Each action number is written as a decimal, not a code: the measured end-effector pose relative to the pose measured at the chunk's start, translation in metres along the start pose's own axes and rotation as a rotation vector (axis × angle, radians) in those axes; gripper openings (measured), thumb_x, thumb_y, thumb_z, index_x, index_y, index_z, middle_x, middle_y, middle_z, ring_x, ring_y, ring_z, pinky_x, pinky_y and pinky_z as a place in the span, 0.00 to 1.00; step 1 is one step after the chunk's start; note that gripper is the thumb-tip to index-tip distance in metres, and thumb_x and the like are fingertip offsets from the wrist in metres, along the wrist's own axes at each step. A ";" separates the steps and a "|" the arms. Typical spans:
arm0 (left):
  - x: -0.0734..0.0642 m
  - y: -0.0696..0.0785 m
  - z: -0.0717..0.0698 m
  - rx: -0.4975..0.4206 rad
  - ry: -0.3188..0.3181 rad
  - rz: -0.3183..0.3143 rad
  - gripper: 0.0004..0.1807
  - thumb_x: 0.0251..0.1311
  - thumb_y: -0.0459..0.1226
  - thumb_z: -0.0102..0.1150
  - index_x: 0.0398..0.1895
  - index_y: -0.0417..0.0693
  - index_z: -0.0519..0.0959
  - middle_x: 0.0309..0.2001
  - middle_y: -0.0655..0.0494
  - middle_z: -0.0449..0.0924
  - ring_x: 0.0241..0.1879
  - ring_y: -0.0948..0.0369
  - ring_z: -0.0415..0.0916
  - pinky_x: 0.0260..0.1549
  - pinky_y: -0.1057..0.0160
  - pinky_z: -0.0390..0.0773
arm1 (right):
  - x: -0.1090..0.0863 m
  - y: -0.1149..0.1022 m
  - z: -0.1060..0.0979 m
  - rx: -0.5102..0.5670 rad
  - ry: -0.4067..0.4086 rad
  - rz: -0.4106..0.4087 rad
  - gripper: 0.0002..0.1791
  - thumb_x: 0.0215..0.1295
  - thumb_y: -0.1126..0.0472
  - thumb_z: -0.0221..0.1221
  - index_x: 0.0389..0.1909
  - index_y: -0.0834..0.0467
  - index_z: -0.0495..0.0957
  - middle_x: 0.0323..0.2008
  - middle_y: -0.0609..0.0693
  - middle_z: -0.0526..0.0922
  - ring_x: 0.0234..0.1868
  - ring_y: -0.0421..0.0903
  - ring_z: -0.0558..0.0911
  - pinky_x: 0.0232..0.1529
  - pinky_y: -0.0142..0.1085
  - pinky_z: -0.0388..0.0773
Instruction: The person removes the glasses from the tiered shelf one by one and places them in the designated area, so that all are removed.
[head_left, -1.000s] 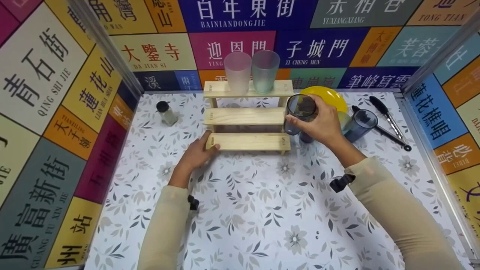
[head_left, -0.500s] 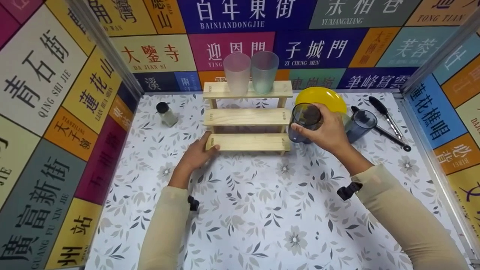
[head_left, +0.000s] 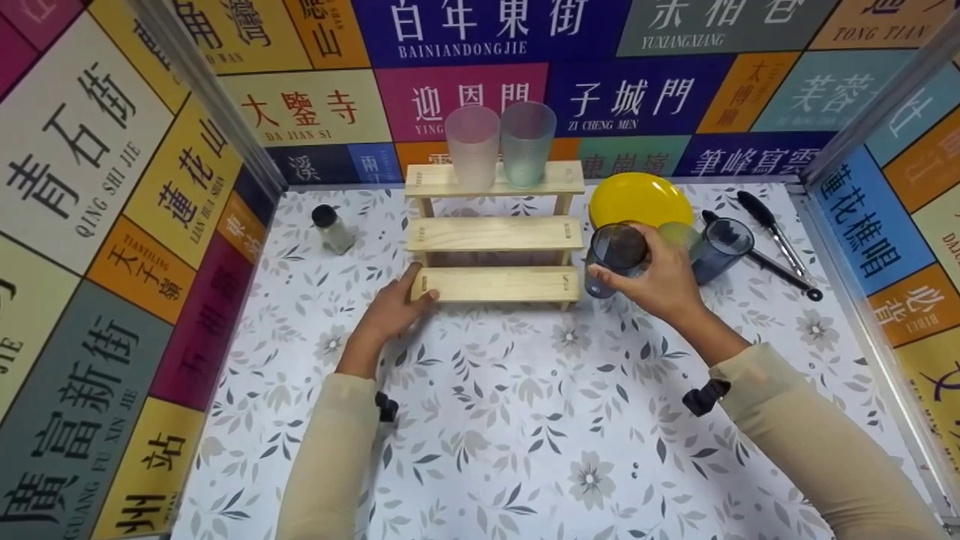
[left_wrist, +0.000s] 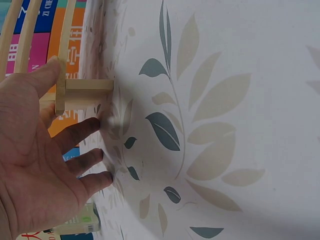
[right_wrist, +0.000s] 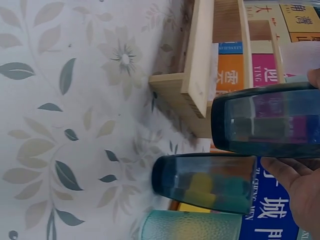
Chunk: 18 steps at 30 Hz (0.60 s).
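Note:
My right hand (head_left: 666,279) holds a dark blue-grey tumbler (head_left: 616,247), thumb on its near side and fingers round the far side. It is upright, just right of the lowest step of a three-tier wooden stand (head_left: 495,285). In the right wrist view, the held tumbler (right_wrist: 265,120) has its base higher off the tabletop than a similar blue tumbler (right_wrist: 205,182) standing beside it. With my left hand (head_left: 395,306), I grip the left end of the stand's lowest step; the left wrist view shows the thumb over the wood (left_wrist: 61,90) and the other fingers spread below.
A pink frosted tumbler (head_left: 473,150) and a pale green one (head_left: 529,146) stand on the top step. At right are a yellow plate (head_left: 637,199), a greenish tumbler (head_left: 681,236), another blue tumbler (head_left: 721,251) and tongs (head_left: 776,232). A black-capped jar (head_left: 333,229) sits at left.
My right hand has carried the dark tumbler rightward and toward me, away from the stand's middle step. The left hand has stayed on the stand.

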<state>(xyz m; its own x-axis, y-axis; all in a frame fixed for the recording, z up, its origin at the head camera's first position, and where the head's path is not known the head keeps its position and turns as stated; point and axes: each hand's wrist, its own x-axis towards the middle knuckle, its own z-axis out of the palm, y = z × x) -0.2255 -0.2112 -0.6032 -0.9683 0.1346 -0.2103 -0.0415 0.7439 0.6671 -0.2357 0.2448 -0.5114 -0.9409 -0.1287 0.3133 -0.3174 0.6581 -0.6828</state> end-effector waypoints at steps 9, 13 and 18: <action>0.000 0.002 -0.001 -0.047 -0.021 -0.058 0.46 0.80 0.64 0.53 0.93 0.65 0.49 0.85 0.32 0.60 0.84 0.30 0.59 0.80 0.29 0.63 | -0.019 0.014 0.004 -0.002 0.035 -0.013 0.44 0.54 0.44 0.86 0.68 0.58 0.80 0.53 0.60 0.91 0.51 0.60 0.90 0.48 0.39 0.79; 0.000 0.001 0.000 -0.038 -0.013 -0.051 0.46 0.81 0.64 0.53 0.93 0.65 0.50 0.85 0.32 0.61 0.84 0.30 0.59 0.81 0.29 0.62 | -0.024 0.018 0.004 0.010 0.052 -0.025 0.44 0.54 0.45 0.86 0.68 0.60 0.81 0.54 0.61 0.91 0.50 0.59 0.89 0.48 0.27 0.73; -0.001 0.000 0.000 -0.036 -0.008 -0.043 0.45 0.81 0.64 0.53 0.93 0.65 0.50 0.85 0.32 0.61 0.84 0.29 0.58 0.80 0.28 0.62 | -0.033 0.027 0.007 -0.001 0.069 -0.032 0.43 0.54 0.47 0.86 0.67 0.60 0.81 0.52 0.60 0.91 0.47 0.56 0.89 0.45 0.22 0.73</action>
<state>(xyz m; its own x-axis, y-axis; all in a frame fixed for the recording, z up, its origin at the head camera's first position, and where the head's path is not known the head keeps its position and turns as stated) -0.2248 -0.2108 -0.6033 -0.9635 0.1082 -0.2450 -0.0921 0.7253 0.6823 -0.2143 0.2618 -0.5446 -0.9201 -0.0984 0.3792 -0.3467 0.6553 -0.6711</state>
